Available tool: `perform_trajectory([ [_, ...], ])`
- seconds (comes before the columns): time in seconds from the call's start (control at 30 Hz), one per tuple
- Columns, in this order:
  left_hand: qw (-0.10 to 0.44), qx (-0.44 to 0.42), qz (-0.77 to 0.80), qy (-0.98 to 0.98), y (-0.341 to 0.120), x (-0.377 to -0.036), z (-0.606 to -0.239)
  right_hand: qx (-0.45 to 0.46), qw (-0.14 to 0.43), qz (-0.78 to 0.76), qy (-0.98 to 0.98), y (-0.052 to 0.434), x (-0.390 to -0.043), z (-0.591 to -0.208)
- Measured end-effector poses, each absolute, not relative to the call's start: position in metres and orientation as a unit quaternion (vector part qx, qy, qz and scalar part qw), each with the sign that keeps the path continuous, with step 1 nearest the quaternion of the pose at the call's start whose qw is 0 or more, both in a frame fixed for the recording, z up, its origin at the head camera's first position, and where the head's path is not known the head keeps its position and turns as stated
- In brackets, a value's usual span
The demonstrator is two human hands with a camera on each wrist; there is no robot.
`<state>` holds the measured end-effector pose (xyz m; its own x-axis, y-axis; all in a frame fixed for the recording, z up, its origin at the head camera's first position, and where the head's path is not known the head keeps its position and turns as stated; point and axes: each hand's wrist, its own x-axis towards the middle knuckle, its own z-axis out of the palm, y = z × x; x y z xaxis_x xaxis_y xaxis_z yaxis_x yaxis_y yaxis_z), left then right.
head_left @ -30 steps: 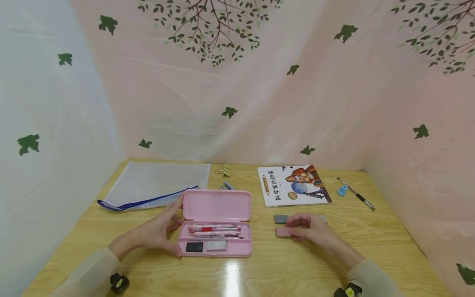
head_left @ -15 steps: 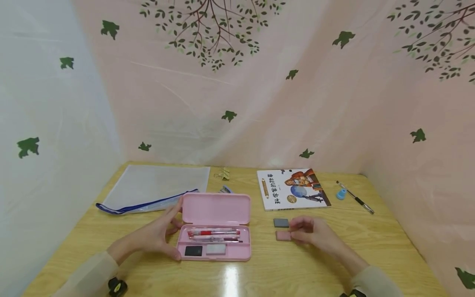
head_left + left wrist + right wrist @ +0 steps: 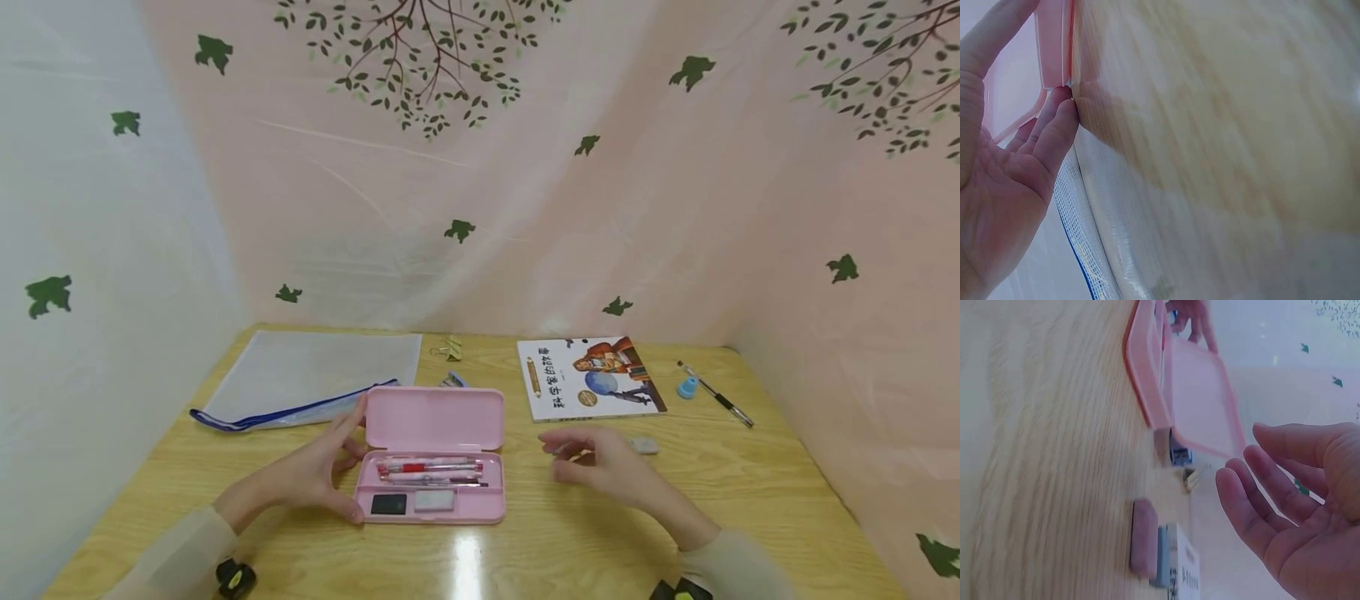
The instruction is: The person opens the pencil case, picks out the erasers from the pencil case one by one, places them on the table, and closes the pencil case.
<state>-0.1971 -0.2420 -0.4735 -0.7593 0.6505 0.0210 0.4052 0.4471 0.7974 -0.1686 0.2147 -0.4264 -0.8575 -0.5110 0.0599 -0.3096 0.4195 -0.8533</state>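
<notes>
A pink pencil case (image 3: 482, 505) stands with its lid (image 3: 435, 418) raised. Several pens (image 3: 431, 468) lie in its rear compartment; a black eraser (image 3: 388, 504) and a white eraser (image 3: 433, 500) are in the front one. My left hand (image 3: 318, 471) grips the case's left end, thumb at the front corner and fingers behind by the hinge. My right hand (image 3: 600, 462) hovers right of the case, fingers loosely bent around nothing. Beneath it, mostly hidden in the head view, a pink eraser (image 3: 1144, 540) and a grey eraser (image 3: 1160, 556) rest on the table.
A whitish eraser (image 3: 643, 446) lies beyond my right wrist. Behind are a picture-covered book (image 3: 592, 379), a blue cone-shaped item (image 3: 687, 387) and a black pen (image 3: 723, 400). A mesh zip pouch (image 3: 322, 367), a gold binder clip (image 3: 450, 347) and a small blue item (image 3: 453, 380) sit back left.
My right hand has let go of the pink eraser and moved left, now over the pink and grey erasers. My left hand stays at the case.
</notes>
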Motion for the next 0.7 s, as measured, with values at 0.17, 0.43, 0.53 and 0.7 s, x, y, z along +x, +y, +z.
perform_trajectory([
  [0.17, 0.145, 0.314, 0.419, 0.840, -0.241, -0.197, -0.473, -0.285, 0.115, -0.474, 0.825, 0.190, -0.172, -0.427],
  [0.43, 0.149, 0.308, 0.417, 0.842, -0.242, -0.197, -0.473, -0.334, 0.136, -0.453, 0.816, 0.143, -0.176, -0.430],
  [0.53, 0.146, 0.309, 0.418, 0.841, -0.242, -0.197, -0.473, -0.340, 0.152, -0.451, 0.811, 0.129, -0.176, -0.431],
  [0.7, 0.147, 0.309, 0.418, 0.842, -0.242, -0.198, -0.472, -0.345, 0.171, -0.437, 0.813, 0.109, -0.177, -0.438],
])
